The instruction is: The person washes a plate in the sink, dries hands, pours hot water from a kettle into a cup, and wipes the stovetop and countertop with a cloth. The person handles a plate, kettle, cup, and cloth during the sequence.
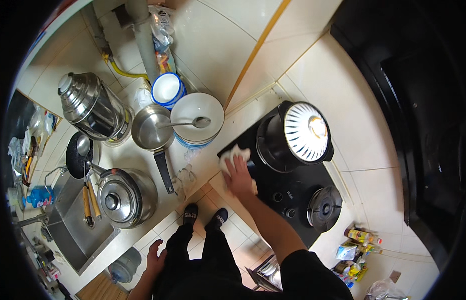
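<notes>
My right hand (pixel 238 178) presses a pale crumpled cloth (pixel 236 152) against the front left corner of a black glass gas hob (pixel 266 183). Just beyond it, a black pot (pixel 274 150) stands on the left burner, its shiny lid reflecting bright light. The other burner (pixel 326 208) has nothing on it, and two control knobs (pixel 283 204) sit between the burners and my forearm. My left hand (pixel 156 258) hangs low by my side, holding nothing, its thumb and fingers apart.
Left of the hob, the counter bears stacked bowls (pixel 197 112) with a spoon on top, a steel saucepan (pixel 152 129), a large vacuum flask (pixel 98 108) and a kettle (pixel 124 198) beside the sink (pixel 79 225). Bottles and packets (pixel 353 255) crowd the right. An open drawer (pixel 268 272) holds dishes.
</notes>
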The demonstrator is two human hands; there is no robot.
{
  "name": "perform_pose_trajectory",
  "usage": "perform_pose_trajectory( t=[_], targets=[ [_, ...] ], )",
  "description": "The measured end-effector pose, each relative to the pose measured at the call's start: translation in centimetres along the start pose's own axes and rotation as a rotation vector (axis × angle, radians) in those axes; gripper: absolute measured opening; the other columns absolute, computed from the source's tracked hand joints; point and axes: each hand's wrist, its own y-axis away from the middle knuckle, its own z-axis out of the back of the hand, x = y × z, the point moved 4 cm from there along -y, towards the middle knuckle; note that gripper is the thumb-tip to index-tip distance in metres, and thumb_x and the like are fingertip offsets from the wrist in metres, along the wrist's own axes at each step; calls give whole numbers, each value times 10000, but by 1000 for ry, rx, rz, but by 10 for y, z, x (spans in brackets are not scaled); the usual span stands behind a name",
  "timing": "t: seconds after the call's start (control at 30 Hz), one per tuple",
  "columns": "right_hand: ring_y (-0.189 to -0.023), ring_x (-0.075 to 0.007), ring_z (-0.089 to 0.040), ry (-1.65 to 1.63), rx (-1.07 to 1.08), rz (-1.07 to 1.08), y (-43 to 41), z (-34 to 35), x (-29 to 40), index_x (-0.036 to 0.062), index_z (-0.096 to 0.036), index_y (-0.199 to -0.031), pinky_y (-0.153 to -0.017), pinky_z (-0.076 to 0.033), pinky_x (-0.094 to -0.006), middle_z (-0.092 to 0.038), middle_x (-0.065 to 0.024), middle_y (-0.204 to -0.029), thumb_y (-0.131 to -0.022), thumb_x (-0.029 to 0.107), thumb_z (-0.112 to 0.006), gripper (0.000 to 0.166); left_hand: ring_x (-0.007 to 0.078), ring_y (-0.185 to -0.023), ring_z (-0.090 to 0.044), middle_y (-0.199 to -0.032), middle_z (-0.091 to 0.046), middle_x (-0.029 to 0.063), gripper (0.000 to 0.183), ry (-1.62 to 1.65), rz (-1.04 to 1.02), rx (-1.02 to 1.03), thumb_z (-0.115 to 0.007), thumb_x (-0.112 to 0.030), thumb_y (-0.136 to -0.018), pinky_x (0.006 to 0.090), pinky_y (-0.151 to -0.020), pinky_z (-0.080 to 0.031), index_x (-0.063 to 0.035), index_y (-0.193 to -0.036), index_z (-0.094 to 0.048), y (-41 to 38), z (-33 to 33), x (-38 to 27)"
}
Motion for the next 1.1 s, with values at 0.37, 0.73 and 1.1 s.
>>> perform_pose_trajectory(
  t=[0.37,0.73,1.1],
  targets=[
    [-1293,-471,-447,57,-50,12,0,-4,-2,24,-559,-1307,-1087,-364,-565,-512,-289,-1328,-925,215,-612,431,353,-1250,-527,-1330,-570,180,450,9,-10,-66,-639,-170,-897,433,-1036,-435,-19,-1310,-542,-10,3,-16],
    [-1284,-464,-459,115,-28,-19,12,-4,-14,22,-567,-1295,-1089,-360,-559,-518,-274,-1329,-929,233,-615,425,334,-1258,-523,-1334,-567,177,442,57,27,-11,-651,-206,-909,405,-1060,-418,-48,-1310,-554,-1,-10,-13],
    [-1352,-475,-369,274,-182,-266,-97,-13,-65,-42,-476,-1367,-1143,-292,-510,-449,-340,-1366,-957,243,-556,506,351,-1244,-527,-1304,-584,181,444,-41,16,-17,-654,-209,-896,419,-1043,-437,-37,-1296,-562,-4,10,-11]
  ],
)
